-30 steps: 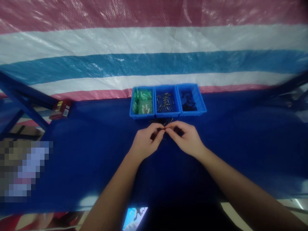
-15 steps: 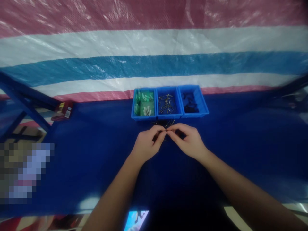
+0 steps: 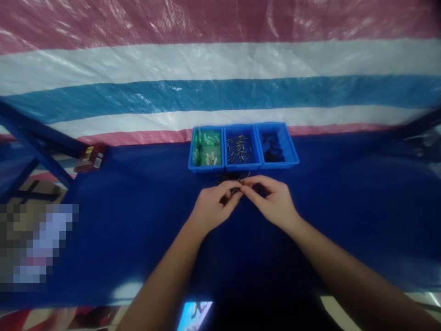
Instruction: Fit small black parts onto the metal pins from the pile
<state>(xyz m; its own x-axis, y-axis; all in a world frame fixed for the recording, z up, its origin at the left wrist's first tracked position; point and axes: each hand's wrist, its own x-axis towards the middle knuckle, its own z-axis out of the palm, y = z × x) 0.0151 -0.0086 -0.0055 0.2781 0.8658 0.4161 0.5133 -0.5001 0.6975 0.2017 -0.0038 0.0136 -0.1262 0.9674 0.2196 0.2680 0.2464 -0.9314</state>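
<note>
My left hand (image 3: 216, 203) and my right hand (image 3: 272, 198) meet fingertip to fingertip just in front of three blue bins. Both are pinched closed on something too small to make out. Thin dark and brassy pieces (image 3: 244, 176) lie on the blue table behind my fingers, partly hidden by them. The left bin (image 3: 206, 169) holds green bags and pale pieces. Slim metallic pins (image 3: 240, 146) fill part of the middle bin (image 3: 243, 167). Dark parts (image 3: 274, 149) lie in the right bin (image 3: 291, 149).
A dark red box (image 3: 91, 157) stands at the table's left, beside a blue metal frame (image 3: 41, 147). Behind the bins hangs a striped sheet (image 3: 220, 94). A lit screen (image 3: 195, 316) shows at the bottom edge, below the blue table (image 3: 138, 220).
My left fingertips have shifted slightly right, and my right hand has turned a little. The fingertips overlap more closely. The bins are unmoved.
</note>
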